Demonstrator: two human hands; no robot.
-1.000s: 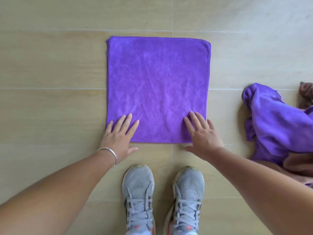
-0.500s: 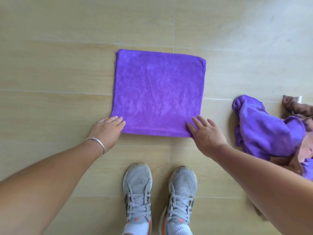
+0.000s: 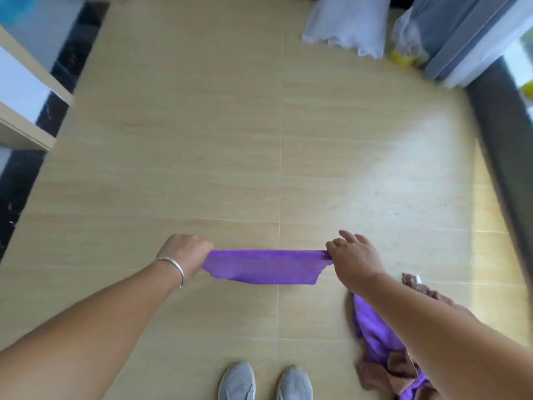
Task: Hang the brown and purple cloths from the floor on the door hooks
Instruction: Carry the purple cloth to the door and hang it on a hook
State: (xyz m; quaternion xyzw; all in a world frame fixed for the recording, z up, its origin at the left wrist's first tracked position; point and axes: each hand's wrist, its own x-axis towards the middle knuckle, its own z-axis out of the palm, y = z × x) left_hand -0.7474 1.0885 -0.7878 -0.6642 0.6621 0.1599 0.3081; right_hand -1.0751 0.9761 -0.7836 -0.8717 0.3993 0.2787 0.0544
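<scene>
A purple cloth (image 3: 265, 267) hangs stretched between my two hands, lifted off the tan floor. My left hand (image 3: 184, 252) grips its left corner with curled fingers. At the right corner my right hand (image 3: 352, 252) pinches the cloth while its other fingers stick out. A heap of more purple cloth (image 3: 375, 339) and brown cloth (image 3: 395, 373) lies on the floor at the lower right, partly hidden under my right forearm. No door hooks are in view.
My grey shoes (image 3: 265, 382) stand at the bottom edge. A white bag (image 3: 346, 24) and a yellow object (image 3: 401, 57) lie at the far side by a grey curtain (image 3: 461, 39). White shelving (image 3: 26, 90) is on the left, a dark frame (image 3: 501, 140) on the right.
Both hands took hold of the flat purple cloth's near corners and lifted it off the floor. The view rose and now shows much more of the room.
</scene>
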